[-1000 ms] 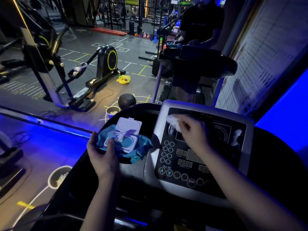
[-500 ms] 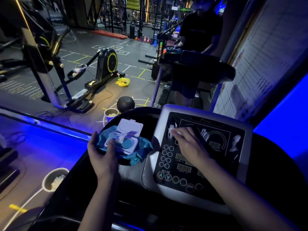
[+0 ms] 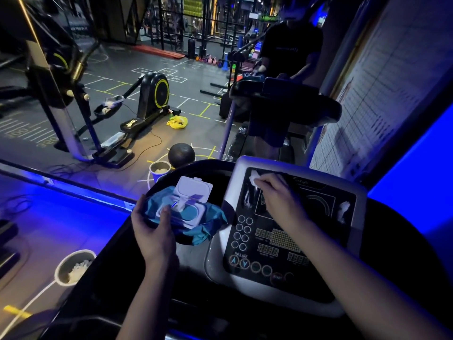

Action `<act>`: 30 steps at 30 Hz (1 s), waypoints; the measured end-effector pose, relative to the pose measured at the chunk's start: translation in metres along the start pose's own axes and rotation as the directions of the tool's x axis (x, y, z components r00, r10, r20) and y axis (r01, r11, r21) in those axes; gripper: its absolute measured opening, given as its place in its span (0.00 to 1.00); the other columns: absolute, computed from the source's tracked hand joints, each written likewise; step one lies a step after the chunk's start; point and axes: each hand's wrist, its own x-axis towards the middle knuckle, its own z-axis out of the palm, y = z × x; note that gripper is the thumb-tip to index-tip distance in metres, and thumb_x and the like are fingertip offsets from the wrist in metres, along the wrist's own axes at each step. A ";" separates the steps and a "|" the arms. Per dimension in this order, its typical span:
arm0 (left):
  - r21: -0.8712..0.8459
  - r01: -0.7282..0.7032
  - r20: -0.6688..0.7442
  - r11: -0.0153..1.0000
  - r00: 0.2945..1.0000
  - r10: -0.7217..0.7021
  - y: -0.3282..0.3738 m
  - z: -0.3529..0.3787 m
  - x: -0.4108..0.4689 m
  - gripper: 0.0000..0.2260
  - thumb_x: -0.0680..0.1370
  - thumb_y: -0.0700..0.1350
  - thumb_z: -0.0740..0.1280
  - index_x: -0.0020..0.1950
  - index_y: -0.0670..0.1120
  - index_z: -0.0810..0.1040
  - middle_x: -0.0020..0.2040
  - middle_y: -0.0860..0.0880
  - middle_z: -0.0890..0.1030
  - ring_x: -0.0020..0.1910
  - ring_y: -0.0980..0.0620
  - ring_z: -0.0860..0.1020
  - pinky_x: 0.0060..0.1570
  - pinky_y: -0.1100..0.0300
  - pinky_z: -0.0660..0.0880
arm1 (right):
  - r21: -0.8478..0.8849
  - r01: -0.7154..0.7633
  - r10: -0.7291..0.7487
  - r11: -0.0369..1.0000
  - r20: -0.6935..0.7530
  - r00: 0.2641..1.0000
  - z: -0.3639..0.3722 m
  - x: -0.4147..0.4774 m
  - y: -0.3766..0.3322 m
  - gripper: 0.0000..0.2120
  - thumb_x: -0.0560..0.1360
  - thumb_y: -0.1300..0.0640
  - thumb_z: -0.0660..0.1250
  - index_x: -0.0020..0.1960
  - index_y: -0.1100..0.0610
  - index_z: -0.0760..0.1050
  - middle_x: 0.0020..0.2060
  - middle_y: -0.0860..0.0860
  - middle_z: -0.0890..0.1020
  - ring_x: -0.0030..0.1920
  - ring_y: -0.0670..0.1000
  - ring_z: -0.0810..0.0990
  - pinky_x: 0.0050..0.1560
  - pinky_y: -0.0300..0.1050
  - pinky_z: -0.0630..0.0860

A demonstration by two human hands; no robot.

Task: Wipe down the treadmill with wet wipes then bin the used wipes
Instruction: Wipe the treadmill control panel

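Right hand [image 3: 277,197] grasps a crumpled white wet wipe [image 3: 253,179] in bunched fingertips and presses it on the far left corner of the treadmill's glossy black control panel [image 3: 282,241], inside its grey plastic surround. Left hand [image 3: 153,234] clasps a blue soft pack of wipes [image 3: 210,224] on the dark console ledge beside the panel. Its thumb lies on the pack's white plastic flip lid [image 3: 195,190], which stands open with a fresh sheet poking up. The fingers go under the pack's near edge and cannot be seen.

Nearly all of the panel spreads from the right hand back toward the wrist and out to its right. The long axis runs from the wipe's corner down to the button rows near the person. Pale streaks show just beside the fingers and at the panel's far right edge, so I judge the wiping is partly done, and the coming strokes pull toward the body.

A round white bin [image 3: 58,268] holding crumpled white sheets stands on the floor down and left of the left hand. That hand is nearer to it, though the used wipe sits in the right. Another person stands at a second treadmill well beyond both hands.
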 end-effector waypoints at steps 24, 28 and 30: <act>-0.011 -0.007 0.029 1.000 1.000 0.007 -0.006 -0.011 0.005 0.23 0.82 0.36 0.70 0.77 0.43 0.71 0.64 0.54 0.77 0.53 0.73 0.78 0.52 0.75 0.75 | 0.116 0.234 -0.258 0.965 0.279 0.925 -0.005 -0.032 -0.010 0.18 0.68 0.71 0.75 0.55 0.58 0.82 0.50 0.49 0.79 0.52 0.49 0.75 0.52 0.46 0.79; 0.005 -0.016 0.022 1.000 1.000 0.016 -0.009 -0.012 0.007 0.23 0.82 0.36 0.70 0.76 0.43 0.72 0.63 0.54 0.78 0.51 0.76 0.78 0.54 0.75 0.75 | 0.198 0.051 -0.050 0.979 -0.012 0.999 -0.014 -0.011 -0.006 0.11 0.67 0.74 0.73 0.46 0.62 0.83 0.46 0.52 0.80 0.48 0.53 0.77 0.49 0.48 0.77; 0.002 -0.018 0.021 1.000 1.000 0.018 -0.010 -0.012 0.008 0.23 0.82 0.36 0.71 0.76 0.43 0.72 0.64 0.54 0.77 0.53 0.74 0.78 0.58 0.72 0.75 | 0.182 -0.010 0.029 0.983 -0.100 0.995 -0.010 0.004 -0.010 0.13 0.67 0.75 0.71 0.48 0.62 0.84 0.46 0.54 0.81 0.47 0.56 0.78 0.51 0.48 0.76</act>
